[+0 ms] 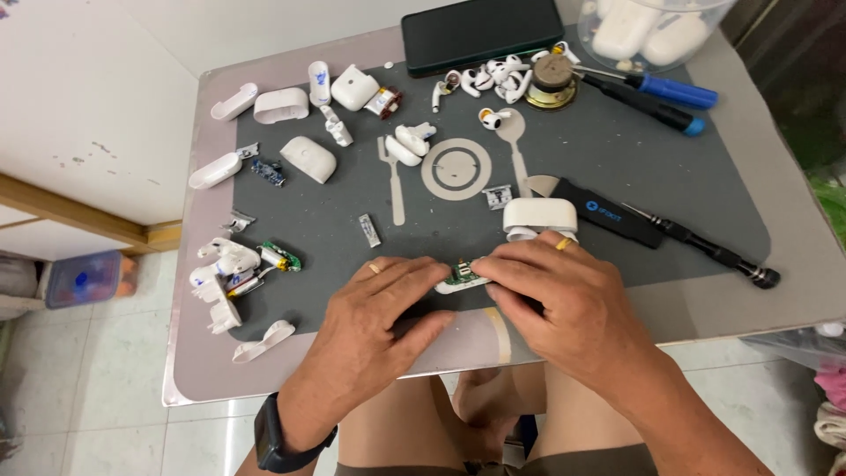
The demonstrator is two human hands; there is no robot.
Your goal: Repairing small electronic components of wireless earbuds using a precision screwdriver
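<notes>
Small table (775, 264) with a grey mat (634, 167) covering most of it. Black phone (482, 33) lies face down at the mat's far edge, and a clear tub (656, 26) of white cases sits at the far right corner. On the right side, a black tool (617, 214) with a pry blade, a long black driver (714, 251) beside it, and 2 blue-tipped drivers (665, 92) further back. Left hand (379, 322) and right hand (555, 295) meet at the mat's near edge, both palm down, fingers curled in a pinch on a small white part with a green board (462, 277) held between the fingertips, low against the mat. Each hand wears a ring, and the left wrist has a dark watch (275, 436). White case (539, 216) stands just beyond the right hand, touching its knuckles or nearly so, cannot tell which. White shells (308, 159) are scattered over the left half, with a pile of earbuds (489, 79) near the phone and a round speaker (552, 81) beside them. Broken white bits (225, 273) with a small cell (280, 256) lie at the left edge.
</notes>
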